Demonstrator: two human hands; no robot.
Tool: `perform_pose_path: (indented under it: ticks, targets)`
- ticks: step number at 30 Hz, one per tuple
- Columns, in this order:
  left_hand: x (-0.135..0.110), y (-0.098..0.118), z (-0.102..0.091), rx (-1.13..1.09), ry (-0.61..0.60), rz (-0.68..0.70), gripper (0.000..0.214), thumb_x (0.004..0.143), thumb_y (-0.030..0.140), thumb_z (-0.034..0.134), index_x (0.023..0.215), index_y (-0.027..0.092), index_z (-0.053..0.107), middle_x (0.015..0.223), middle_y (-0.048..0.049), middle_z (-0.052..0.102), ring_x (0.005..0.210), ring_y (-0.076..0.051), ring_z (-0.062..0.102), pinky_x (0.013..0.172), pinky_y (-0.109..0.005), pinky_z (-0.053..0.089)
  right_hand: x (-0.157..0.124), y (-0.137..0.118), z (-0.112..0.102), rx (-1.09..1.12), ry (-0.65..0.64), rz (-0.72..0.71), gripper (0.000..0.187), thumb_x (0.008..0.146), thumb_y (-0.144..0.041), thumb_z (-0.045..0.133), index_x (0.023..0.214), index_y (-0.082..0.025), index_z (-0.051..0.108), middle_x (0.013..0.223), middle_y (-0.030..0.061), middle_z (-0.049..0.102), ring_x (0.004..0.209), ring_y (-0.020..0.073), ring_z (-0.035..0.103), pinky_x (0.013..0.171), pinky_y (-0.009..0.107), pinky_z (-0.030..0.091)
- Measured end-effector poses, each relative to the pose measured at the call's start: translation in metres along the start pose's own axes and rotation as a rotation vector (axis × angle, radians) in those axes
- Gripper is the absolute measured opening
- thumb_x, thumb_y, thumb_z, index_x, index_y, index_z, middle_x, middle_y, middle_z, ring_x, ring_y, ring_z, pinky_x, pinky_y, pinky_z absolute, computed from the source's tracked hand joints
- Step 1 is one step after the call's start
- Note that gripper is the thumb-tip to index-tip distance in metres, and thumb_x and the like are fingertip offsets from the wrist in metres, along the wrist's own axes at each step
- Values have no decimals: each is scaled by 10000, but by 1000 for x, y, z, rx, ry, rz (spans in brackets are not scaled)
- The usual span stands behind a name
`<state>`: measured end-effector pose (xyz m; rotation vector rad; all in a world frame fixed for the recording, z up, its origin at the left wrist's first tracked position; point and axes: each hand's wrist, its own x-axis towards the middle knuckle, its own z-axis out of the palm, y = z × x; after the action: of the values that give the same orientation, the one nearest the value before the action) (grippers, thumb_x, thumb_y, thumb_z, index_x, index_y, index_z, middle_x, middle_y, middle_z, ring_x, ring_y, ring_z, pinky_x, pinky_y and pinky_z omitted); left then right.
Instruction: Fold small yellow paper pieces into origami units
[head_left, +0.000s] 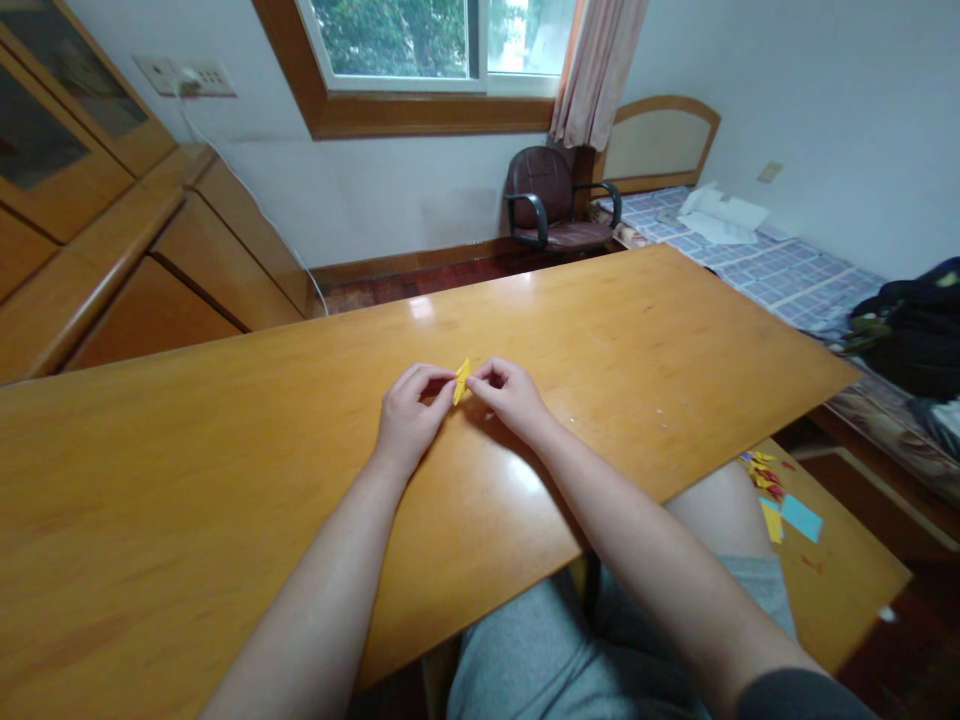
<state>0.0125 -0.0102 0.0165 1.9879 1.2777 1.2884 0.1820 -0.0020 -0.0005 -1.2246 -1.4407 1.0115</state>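
Above the wooden table [225, 480], a small piece of folded yellow paper [462, 381] stands roughly upright between my two hands. My left hand [414, 408] pinches its left side between thumb and fingers. From the other side, my right hand [510, 395] pinches its right edge with thumb and forefinger. The paper has pointed ends at top and bottom; its finer folds are too small to make out.
On a lower wooden surface to the right lie folded yellow and red papers [765, 475] and a blue sheet [802, 518]. A brown armchair [551, 205] stands beyond the table. A bed [795, 270] with a black bag [911, 335] is at right.
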Motion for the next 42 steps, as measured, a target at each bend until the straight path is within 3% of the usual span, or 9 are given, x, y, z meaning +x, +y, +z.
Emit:
perform_pose_path:
  ticks: [13,20,26,42]
  targets:
    - [2,-7,1,-120,-12,-138,195,858,363,645,937,205,728,912,-38,704,843,-180,634,774,-281,487,-3,-4,0,-168,-47,-218,160,844,-313,633,757,-179,631,721,0,599,675,119,548,649,245,440]
    - [4,-14,4,-344,-22,-283,221,801,377,692,891,175,714,908,-43,709,880,-194,637,841,-306,478,-1,0,0,-40,-56,-167,243,856,-368,650,1013,-187,692,832,13,652,656,106,560,630,241,466]
    - [4,-17,6,-366,-40,-311,241,778,387,718,888,172,710,903,-46,705,874,-194,631,850,-314,474,1,-1,-2,-33,-54,-214,165,841,-336,662,838,-174,694,831,21,660,686,108,564,674,251,458]
    - [4,-23,6,-471,-68,-383,251,746,383,752,878,176,699,862,-25,686,810,-165,609,780,-279,472,-2,-3,-2,178,-126,-17,281,775,-433,708,832,-173,617,698,-19,576,594,93,493,559,224,388]
